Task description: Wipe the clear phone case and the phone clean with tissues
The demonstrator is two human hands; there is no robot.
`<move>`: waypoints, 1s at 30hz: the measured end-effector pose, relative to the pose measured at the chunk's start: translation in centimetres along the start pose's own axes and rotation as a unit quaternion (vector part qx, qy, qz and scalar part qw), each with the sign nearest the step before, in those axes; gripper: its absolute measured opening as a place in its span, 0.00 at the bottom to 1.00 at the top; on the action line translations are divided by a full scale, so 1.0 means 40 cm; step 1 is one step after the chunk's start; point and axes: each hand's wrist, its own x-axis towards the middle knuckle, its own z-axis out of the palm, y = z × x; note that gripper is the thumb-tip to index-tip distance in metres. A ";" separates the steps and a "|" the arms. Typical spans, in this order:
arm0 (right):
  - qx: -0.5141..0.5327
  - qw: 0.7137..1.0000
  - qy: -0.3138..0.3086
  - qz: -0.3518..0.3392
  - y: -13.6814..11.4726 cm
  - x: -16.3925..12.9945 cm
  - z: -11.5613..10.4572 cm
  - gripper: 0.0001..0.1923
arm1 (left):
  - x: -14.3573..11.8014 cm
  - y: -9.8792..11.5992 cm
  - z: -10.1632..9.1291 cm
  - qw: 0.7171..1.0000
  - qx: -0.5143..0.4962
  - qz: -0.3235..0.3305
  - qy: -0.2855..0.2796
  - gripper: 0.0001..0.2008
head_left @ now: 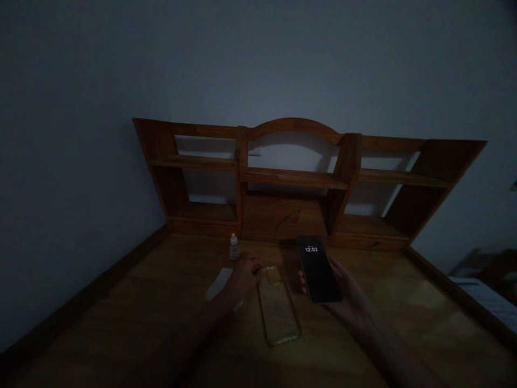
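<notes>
My right hand [343, 288] grips a dark smartphone [321, 275] around its sides, tilted screen up, with 12:02 lit near its top. A clear, yellowed phone case [278, 310] lies on the table between my hands. Beside its upper left corner is my left hand [244, 275], fingers curled together; whether they pinch anything I cannot tell. Partly under that hand and wrist lies a white tissue or cloth [219, 283]. Just beyond it stands a small dropper bottle [234, 249] with a white cap.
A wooden shelf unit [291, 177] runs along the back of the wooden table [161, 328]. A thin dark cable [287, 216] hangs against its middle panel. Raised wooden edges line the left and right sides. The room is dim.
</notes>
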 end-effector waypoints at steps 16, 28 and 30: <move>0.046 0.997 0.006 0.059 0.043 -0.015 0.001 0.31 | -0.022 0.020 0.002 0.981 -0.195 -0.018 0.013 0.07; -0.120 0.989 0.039 0.079 0.049 -0.028 0.024 0.20 | -0.050 0.099 -0.031 0.829 -0.496 -0.240 -0.096 0.23; -0.170 0.982 0.054 0.056 0.050 -0.029 0.024 0.25 | -0.048 0.110 -0.037 0.802 -0.522 -0.268 -0.110 0.26</move>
